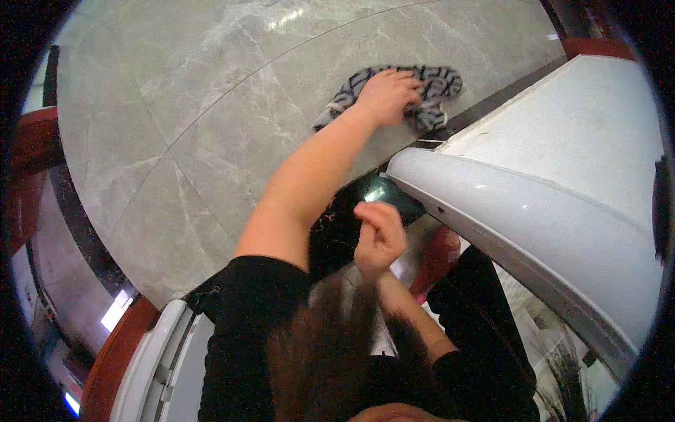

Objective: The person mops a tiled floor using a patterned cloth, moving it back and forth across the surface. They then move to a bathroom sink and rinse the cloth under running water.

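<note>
My left hand (389, 97) lies palm down on a crumpled grey cloth with a dark pattern (448, 82), its fingers bent into the fabric. The cloth rests on a grey marble-patterned surface (211, 105), close to its dark edge. My left arm reaches out over that surface. Nearer my body, beyond the dark edge, my right hand (381, 232) hangs loosely curled, with nothing visible in it; it is slightly blurred. Hanging hair covers part of my right forearm.
A large white object with a rounded edge (501, 184) stands at the right, by the surface's dark border (337, 232). Another white object with ridges (158, 364) is at the lower left, beside reddish-brown trim (118, 343). A red shoe or slipper (435, 258) shows below.
</note>
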### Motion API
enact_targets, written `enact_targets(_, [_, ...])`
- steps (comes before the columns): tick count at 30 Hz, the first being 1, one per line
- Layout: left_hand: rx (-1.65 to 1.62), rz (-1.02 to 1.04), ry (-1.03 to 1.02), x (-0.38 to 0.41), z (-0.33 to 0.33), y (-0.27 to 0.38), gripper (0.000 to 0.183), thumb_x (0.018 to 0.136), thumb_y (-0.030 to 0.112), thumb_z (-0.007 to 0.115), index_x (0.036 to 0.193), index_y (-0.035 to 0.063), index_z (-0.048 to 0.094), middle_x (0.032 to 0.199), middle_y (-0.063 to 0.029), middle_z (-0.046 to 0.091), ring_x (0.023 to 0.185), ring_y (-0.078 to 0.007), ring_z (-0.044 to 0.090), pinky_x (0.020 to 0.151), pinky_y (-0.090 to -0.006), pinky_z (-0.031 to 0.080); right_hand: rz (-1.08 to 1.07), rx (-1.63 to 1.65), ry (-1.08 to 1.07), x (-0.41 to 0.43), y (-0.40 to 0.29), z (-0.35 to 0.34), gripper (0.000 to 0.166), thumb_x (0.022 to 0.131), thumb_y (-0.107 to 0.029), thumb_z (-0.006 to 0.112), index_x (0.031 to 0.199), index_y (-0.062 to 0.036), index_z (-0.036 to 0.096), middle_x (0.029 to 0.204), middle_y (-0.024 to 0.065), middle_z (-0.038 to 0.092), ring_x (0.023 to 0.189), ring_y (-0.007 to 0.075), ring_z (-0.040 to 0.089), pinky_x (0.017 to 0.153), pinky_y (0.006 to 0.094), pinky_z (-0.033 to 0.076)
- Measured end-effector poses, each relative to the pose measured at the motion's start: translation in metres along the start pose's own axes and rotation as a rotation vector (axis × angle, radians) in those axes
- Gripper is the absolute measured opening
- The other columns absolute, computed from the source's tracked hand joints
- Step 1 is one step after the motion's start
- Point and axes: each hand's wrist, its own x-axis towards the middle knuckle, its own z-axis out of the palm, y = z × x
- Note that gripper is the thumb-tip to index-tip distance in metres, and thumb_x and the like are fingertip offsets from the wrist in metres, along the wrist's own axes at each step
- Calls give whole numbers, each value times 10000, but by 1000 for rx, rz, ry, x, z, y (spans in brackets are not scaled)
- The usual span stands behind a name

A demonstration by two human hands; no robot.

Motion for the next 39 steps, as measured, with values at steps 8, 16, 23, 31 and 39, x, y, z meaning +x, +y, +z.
enact_targets(8, [-195, 50, -127, -186, -72, 35, 336, 664, 36, 667, 961, 186, 717, 1268, -21, 602, 1259, -252, 500, 1031, -408, 407, -289, -107, 186, 102, 23, 27, 261, 774, 97, 565, 982, -9, 682, 1052, 143, 639, 979, 294, 601, 863, 368, 474])
enact_targets(16, [-646, -1022, 715, -410, -145, 12, 455, 755, -44, 561, 1200, 39, 604, 1290, -168, 565, 1203, -338, 529, 1016, -431, 409, 168, -831, -309, 70, 76, 138, 695, 917, -367, 508, 1490, -65, 256, 1566, 184, 176, 1446, 372, 143, 1122, 628, 89])
enact_targets(23, [378, -1462, 261, -366, -147, -56, 841, 860, 385, 641, 1525, 141, 188, 1488, -363, 190, 1359, -522, 229, 1093, -536, 277, 203, -996, -449, 74, 65, 143, 717, 940, -439, 428, 1521, -91, 195, 1580, 169, 139, 1455, 361, 126, 1134, 617, 57])
enact_targets(31, [517, -1427, 261, -289, -156, -163, 737, 907, 395, 522, 1521, 134, 211, 1481, -370, 210, 1326, -534, 293, 1083, -549, 284, 278, -949, -490, 74, 63, 138, 713, 933, -426, 448, 1525, -113, 202, 1590, 135, 142, 1459, 337, 136, 1130, 634, 54])
enact_targets(39, [615, -1287, 279, -124, -165, -309, 673, 921, 431, 444, 1509, 160, 262, 1486, -315, 258, 1304, -522, 328, 1073, -521, 320, 325, -954, -545, 73, 70, 141, 701, 931, -427, 448, 1526, -144, 207, 1593, 109, 143, 1457, 327, 138, 1125, 645, 49])
